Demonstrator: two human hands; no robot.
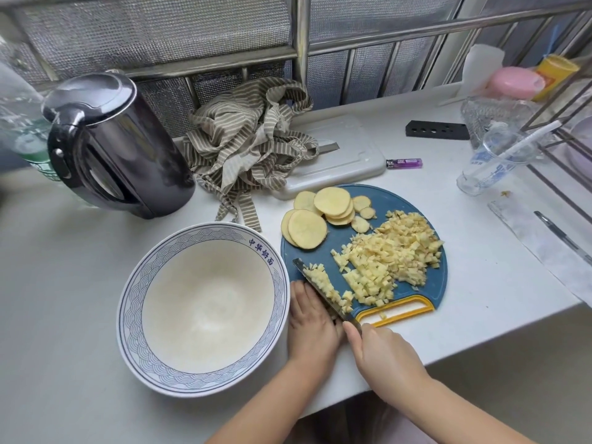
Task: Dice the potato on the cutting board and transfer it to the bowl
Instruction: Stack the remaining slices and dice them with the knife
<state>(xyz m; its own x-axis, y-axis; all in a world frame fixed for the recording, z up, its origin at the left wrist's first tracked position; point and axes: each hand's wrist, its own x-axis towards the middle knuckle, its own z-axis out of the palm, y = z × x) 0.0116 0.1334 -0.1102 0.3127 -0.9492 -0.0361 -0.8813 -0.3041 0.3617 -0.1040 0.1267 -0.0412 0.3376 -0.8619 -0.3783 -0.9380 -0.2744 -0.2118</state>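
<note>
A round blue cutting board with a yellow handle lies on the white counter. A heap of diced potato covers its right half, and round potato slices lie at its far left. A knife is tilted, with a small load of dice resting along its blade. My right hand grips the knife's handle. My left hand is cupped against the blade's left side, at the board's near left edge. A big white bowl with a blue wave rim stands just left of the board; it holds nothing.
A dark electric kettle stands at the back left, with a striped cloth beside it. Behind the board lie a white tray and a purple lighter. At the right are a plastic cup, a pen and a wire rack.
</note>
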